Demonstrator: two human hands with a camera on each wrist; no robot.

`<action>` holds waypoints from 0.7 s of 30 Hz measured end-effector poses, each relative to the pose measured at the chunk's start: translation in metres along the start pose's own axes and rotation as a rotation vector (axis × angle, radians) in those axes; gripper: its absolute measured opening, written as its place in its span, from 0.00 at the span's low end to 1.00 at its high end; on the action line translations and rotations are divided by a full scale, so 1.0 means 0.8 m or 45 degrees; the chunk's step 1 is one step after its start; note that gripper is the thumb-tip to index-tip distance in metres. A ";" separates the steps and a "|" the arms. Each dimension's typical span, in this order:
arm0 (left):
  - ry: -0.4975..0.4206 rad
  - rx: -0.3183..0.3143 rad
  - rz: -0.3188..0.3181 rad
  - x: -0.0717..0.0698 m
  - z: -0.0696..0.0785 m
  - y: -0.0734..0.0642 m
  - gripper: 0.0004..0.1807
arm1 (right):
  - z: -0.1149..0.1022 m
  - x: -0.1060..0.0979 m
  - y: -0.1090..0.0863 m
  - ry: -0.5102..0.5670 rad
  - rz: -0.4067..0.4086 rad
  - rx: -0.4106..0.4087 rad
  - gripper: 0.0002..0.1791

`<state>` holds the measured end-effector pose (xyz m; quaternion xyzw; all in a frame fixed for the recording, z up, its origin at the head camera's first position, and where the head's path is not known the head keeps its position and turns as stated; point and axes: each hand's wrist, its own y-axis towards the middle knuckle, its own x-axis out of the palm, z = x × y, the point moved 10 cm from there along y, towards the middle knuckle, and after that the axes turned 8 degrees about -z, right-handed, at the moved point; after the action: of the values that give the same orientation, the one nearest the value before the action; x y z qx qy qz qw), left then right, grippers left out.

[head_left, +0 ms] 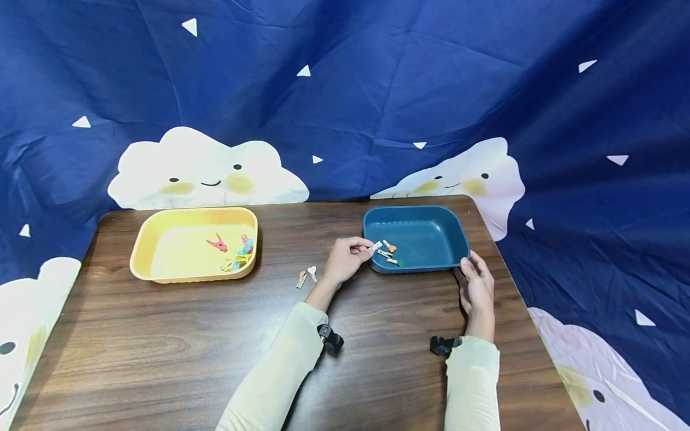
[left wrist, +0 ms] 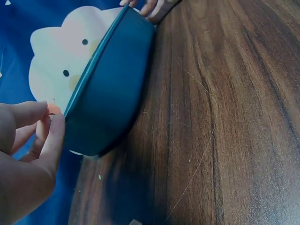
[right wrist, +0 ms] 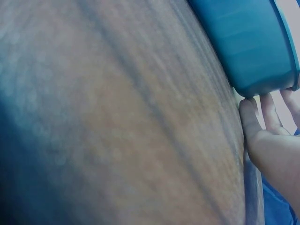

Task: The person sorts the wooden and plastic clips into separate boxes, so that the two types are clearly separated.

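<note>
My left hand (head_left: 347,258) pinches a small mini clothespin (head_left: 374,246) between thumb and fingers at the left front rim of a blue plastic tray (head_left: 426,269). In the left wrist view an orange bit (left wrist: 53,108) shows between those fingertips. Several mini clothespins (head_left: 385,254) with coloured tops lie inside the tray on its left side. At the tray's right front corner, my right hand (head_left: 477,287) holds the rim and outer wall. The right wrist view has its thumb (right wrist: 249,116) low against the tray, other fingers partly hidden behind the corner.
Two mini clothespins, one with a white heart (head_left: 312,272) and one with an orange top (head_left: 301,278), lie left of my left hand. A yellow tray (head_left: 167,273) farther left contains a red clothespin (head_left: 218,242) and several coloured ones. A blue patterned cloth (head_left: 345,90) hangs behind the table.
</note>
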<state>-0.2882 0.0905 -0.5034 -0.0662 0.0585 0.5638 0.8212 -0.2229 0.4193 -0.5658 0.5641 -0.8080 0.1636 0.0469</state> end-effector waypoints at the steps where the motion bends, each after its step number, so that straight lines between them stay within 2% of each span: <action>1: 0.022 0.003 -0.001 0.000 0.001 0.000 0.06 | 0.000 0.000 0.001 0.003 0.002 -0.002 0.28; 6: 0.076 0.004 -0.024 0.001 0.004 -0.001 0.09 | 0.001 -0.001 0.002 0.018 0.004 -0.018 0.27; 11: 0.055 -0.025 -0.041 0.003 -0.003 -0.002 0.11 | 0.002 -0.002 0.003 0.026 0.004 -0.009 0.25; 21: -0.004 -0.015 -0.039 0.001 -0.006 0.001 0.11 | 0.000 -0.002 0.002 0.002 0.014 -0.009 0.25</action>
<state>-0.2884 0.0908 -0.5079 -0.0709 0.0530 0.5515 0.8295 -0.2237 0.4210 -0.5666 0.5594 -0.8116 0.1613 0.0486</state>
